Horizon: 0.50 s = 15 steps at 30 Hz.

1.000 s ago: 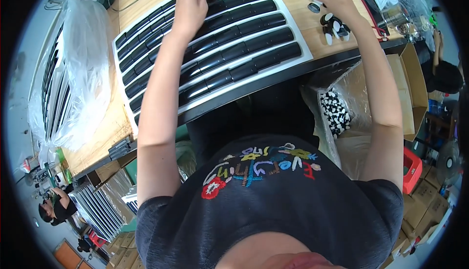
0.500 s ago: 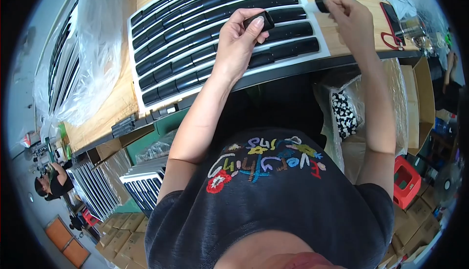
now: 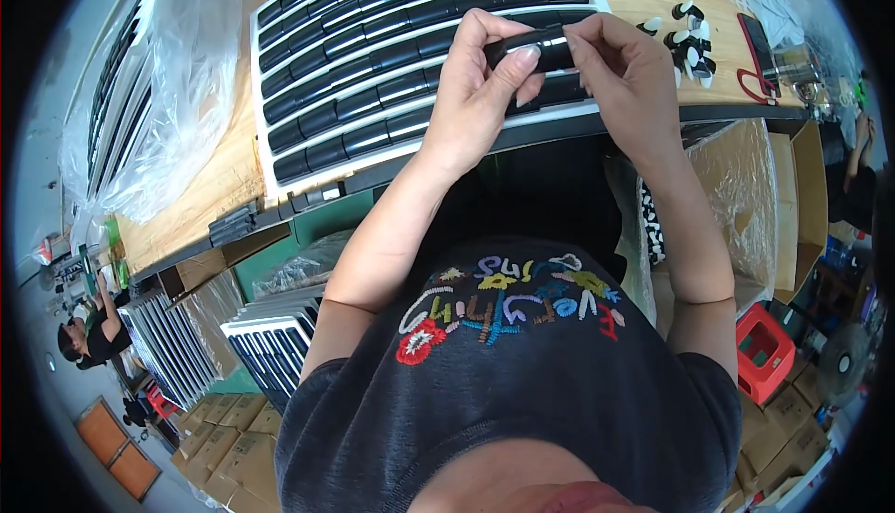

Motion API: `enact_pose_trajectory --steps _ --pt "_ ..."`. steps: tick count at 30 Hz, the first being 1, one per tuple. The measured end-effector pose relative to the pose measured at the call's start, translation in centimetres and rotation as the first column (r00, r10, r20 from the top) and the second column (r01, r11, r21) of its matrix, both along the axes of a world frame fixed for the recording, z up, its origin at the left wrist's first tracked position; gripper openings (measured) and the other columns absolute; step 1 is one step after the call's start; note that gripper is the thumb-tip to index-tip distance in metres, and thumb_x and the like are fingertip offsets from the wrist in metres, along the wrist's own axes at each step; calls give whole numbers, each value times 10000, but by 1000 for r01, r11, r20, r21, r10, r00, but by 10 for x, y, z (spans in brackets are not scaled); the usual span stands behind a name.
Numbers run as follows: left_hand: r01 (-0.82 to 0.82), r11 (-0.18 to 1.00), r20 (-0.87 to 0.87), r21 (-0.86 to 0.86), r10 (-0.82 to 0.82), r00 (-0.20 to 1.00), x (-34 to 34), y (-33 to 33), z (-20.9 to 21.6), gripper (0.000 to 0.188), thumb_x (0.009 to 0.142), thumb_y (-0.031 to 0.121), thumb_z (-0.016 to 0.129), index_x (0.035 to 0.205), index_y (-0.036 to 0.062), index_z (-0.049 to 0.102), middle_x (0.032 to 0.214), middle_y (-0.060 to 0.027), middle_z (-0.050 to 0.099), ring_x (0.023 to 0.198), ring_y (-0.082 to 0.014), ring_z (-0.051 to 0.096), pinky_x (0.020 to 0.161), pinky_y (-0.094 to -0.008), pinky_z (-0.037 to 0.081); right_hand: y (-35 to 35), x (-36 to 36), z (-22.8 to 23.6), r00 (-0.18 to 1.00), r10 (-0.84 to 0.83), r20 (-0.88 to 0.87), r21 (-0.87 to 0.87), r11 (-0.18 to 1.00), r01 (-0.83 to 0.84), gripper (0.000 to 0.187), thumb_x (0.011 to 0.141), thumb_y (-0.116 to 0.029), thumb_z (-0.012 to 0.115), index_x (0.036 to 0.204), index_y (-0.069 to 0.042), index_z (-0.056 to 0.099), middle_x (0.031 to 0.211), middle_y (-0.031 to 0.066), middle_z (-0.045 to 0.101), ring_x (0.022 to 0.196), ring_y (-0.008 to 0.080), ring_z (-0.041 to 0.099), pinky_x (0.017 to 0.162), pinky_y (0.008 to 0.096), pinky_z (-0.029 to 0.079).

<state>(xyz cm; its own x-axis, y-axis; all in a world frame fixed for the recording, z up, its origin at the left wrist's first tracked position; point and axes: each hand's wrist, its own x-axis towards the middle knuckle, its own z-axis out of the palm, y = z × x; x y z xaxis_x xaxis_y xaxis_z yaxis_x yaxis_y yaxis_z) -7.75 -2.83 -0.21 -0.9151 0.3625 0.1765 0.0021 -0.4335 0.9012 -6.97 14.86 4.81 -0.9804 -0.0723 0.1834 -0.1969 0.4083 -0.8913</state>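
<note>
My left hand (image 3: 485, 80) is closed around a glossy black tube (image 3: 538, 51), its thumb lying across the near side. At the tube's right end, my right hand (image 3: 626, 75) has its fingers pinched on a small black cap-like piece, mostly hidden by the fingertips. The two hands meet over the right part of a white tray (image 3: 268, 164). Rows of similar black tubes (image 3: 401, 89) lie across this tray.
Loose small black-and-white pieces (image 3: 695, 52) lie right of the tray, near red-handled scissors (image 3: 751, 84) and a phone (image 3: 757, 40). Plastic-wrapped trays (image 3: 172, 84) stand at the left. An open carton (image 3: 792, 205) and a red stool (image 3: 764, 350) are below the table edge.
My right hand has come left with the small black piece to the tube's end. My left hand has shifted slightly right, and the tube now lies more sideways.
</note>
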Motion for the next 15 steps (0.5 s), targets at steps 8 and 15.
enact_pose_trajectory --steps 8,15 --pt "-231 963 -169 -137 207 964 23 1 26 150 1005 91 573 1073 48 446 821 -21 515 686 -56 489 613 -202 429 -20 9 1 980 7 -200 38 999 0 93 953 -10 566 867 2 532 660 79 526 582 139 561 548 252 419" --pt "-209 950 -82 -230 195 977 18 -15 23 140 1004 100 580 1063 52 463 777 -10 521 648 -47 472 572 -191 406 -16 3 -9 986 163 -31 68 985 -161 80 1006 -36 503 1006 -24 581 772 -21 509 713 32 503 703 218 498"
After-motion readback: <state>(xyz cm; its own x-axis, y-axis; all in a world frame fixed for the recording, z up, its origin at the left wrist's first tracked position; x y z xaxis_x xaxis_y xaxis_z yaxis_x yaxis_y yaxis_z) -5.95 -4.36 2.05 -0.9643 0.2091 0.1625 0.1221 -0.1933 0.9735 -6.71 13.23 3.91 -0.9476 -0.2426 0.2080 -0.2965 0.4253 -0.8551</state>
